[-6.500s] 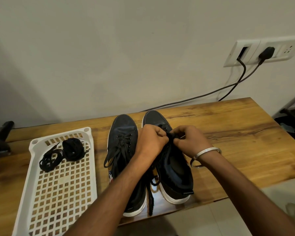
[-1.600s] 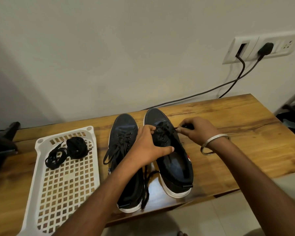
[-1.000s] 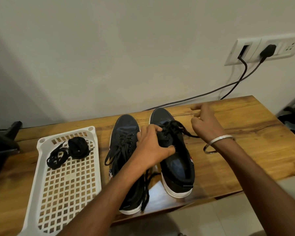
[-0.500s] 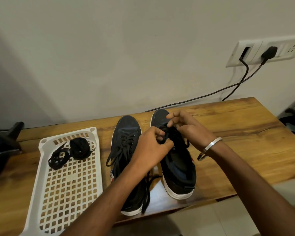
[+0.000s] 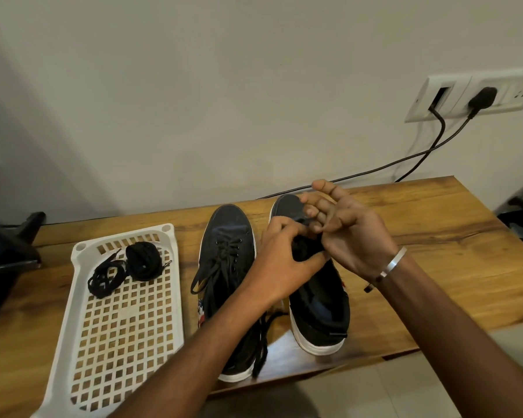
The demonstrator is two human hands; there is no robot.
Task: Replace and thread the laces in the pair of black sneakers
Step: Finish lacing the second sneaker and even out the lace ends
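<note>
Your left hand [image 5: 280, 254] sits curled over the eyelet area of the right-hand sneaker [image 5: 317, 303], thumb stretched toward your right hand and fingertips pinching the lace [image 5: 304, 220] near the toe. Your right hand [image 5: 349, 233] hovers just above that same spot, wrist bent, palm turned toward you, index finger raised and the other fingers loosely curled at the lace; whether it truly has the lace pinched cannot be told. A metal bangle [image 5: 390, 267] rings your right wrist. Both sneakers lie side by side on the desk [image 5: 441, 267], long axes running away from you, toes toward the wall [image 5: 224, 86] and heels at the near edge. The left-hand sneaker [image 5: 227, 267], just beside the right-hand sneaker, is laced, its loose ends trailing along its sides toward the heel. Left of that pair stands a white perforated tray [image 5: 118, 327], also lengthwise away from you, with two bundles of black laces [image 5: 130, 267] lying at its far end. The desk is wood-grained and set against the plain pale wall. Up and right of the sneakers a white socket panel [image 5: 471, 98] holds a black plug [image 5: 480, 98], and black cables [image 5: 405, 159] drop from it behind the desk. Pale floor tiles [image 5: 390, 387] show below the desk's near edge.
</note>
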